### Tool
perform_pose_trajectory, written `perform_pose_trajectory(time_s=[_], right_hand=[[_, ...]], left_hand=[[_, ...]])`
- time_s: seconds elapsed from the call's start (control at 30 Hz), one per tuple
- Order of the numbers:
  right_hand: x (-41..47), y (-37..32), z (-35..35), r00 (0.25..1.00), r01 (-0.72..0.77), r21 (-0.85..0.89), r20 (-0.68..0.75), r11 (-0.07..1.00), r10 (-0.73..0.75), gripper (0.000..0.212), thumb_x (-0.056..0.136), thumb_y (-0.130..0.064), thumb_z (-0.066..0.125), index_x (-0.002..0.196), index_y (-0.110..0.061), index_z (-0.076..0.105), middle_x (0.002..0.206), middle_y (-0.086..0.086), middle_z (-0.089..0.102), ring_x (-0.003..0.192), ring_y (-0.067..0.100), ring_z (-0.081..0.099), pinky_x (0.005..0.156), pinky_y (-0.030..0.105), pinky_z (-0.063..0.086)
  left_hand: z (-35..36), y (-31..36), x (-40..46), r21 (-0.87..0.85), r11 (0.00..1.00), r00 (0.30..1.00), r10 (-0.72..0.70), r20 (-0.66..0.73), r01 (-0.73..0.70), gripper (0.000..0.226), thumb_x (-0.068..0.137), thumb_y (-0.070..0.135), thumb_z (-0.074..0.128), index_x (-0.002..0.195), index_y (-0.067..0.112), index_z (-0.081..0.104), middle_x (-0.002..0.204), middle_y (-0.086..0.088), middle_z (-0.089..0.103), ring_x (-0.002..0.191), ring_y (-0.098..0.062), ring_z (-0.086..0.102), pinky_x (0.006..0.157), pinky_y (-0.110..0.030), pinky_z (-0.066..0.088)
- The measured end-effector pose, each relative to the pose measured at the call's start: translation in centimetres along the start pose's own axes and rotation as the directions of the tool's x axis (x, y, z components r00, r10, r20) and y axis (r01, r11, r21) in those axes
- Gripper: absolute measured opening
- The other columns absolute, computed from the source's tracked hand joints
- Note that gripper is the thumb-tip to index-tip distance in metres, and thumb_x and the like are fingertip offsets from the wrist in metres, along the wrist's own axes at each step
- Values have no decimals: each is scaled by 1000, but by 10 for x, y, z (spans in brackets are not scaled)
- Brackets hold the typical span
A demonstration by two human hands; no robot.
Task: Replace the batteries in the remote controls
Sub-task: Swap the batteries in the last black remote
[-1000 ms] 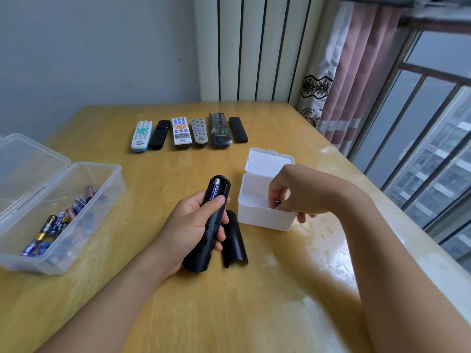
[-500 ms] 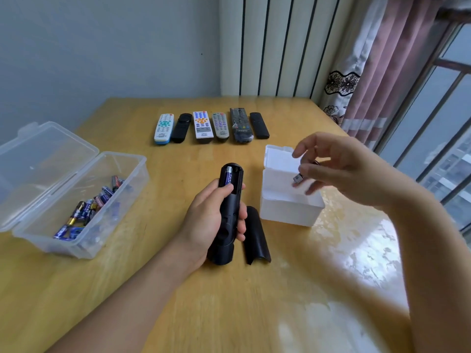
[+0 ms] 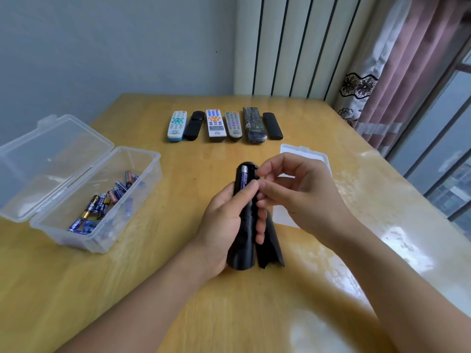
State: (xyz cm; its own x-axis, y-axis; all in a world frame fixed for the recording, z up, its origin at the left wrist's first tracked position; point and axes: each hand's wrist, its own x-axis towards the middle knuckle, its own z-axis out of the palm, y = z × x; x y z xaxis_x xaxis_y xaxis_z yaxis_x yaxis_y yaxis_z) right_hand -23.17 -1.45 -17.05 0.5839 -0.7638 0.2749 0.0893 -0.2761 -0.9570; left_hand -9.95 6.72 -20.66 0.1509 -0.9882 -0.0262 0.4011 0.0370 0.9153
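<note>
- At far left a clear plastic box (image 3: 84, 200) stands with its hinged lid (image 3: 51, 154) thrown back; loose batteries (image 3: 104, 202) lie in a heap inside, small, hard metal cylinders that would likely roll and slip if pinched at the ends.
- Beyond, a row of six remotes (image 3: 224, 126) lies flat on the glossy wooden table (image 3: 127, 289): white, black and grey, rigid plastic, slab-shaped.
- At centre, the left hand (image 3: 226, 225) wraps around the black remote (image 3: 244, 220), holding it upright, back open; one battery (image 3: 243, 178) sits in the compartment. The remote looks light and stiff, best taken around its narrow middle, as here.
- Its detached cover (image 3: 271, 243), a thin curved shell, lies on the table just beside.
- The right hand (image 3: 293, 189) has fingertips (image 3: 262, 186) curled at the compartment; whether they pinch a battery cannot be told.
- Behind it stands a white box (image 3: 305, 154), smooth and opaque.
</note>
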Motion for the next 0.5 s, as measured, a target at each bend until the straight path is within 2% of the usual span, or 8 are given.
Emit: perform_pose_trajectory(time_s=[0.07, 0.13, 0.27, 0.43, 0.5], right_hand=[[1, -1, 1, 1000, 19, -10, 0, 1000, -19, 13, 92, 7, 64, 91, -6, 67, 72, 7, 64, 58, 22, 66, 60, 27, 55], [1, -2, 1, 999, -20, 36, 32, 999, 19, 16, 93, 10, 58, 93, -4, 67, 71, 7, 61, 51, 23, 59, 56, 30, 52], [2, -2, 1, 994, -78, 121, 84, 990, 68, 28, 75, 10, 57, 95, -6, 68, 75, 5, 52, 56, 22, 50, 63, 41, 46], [0, -5, -1, 989, -10, 66, 150, 998, -1, 32, 71, 10, 70, 98, -7, 67, 73, 1, 49, 62, 15, 47, 61, 27, 48], [0, -4, -2, 992, 51, 12, 116, 999, -52, 33, 71, 7, 77, 97, -10, 68, 75, -1, 52, 66, 16, 49, 63, 29, 47]], left_hand=[[-1, 1, 0, -35, 999, 1000, 6, 11, -6, 12, 100, 24, 60, 101, 14, 66, 74, -4, 59, 60, -17, 54, 47, -26, 46], [-1, 2, 0, -49, 999, 999, 3, 50, -1, 16, 98, 22, 61, 109, 10, 63, 78, -4, 63, 63, -15, 55, 48, -24, 45], [0, 4, -2, -120, 992, 995, -34, 93, 45, 29, 88, 22, 68, 114, 11, 64, 81, -5, 64, 62, -12, 55, 47, -21, 43], [0, 6, -2, -132, 985, 989, -94, 110, 108, 25, 96, 11, 62, 120, 15, 63, 83, -3, 60, 61, -11, 53, 44, -19, 40], [-1, 7, -1, -169, 976, 989, -125, 83, 138, 26, 95, 9, 62, 119, 18, 68, 79, -2, 60, 57, -11, 52, 42, -19, 40]])
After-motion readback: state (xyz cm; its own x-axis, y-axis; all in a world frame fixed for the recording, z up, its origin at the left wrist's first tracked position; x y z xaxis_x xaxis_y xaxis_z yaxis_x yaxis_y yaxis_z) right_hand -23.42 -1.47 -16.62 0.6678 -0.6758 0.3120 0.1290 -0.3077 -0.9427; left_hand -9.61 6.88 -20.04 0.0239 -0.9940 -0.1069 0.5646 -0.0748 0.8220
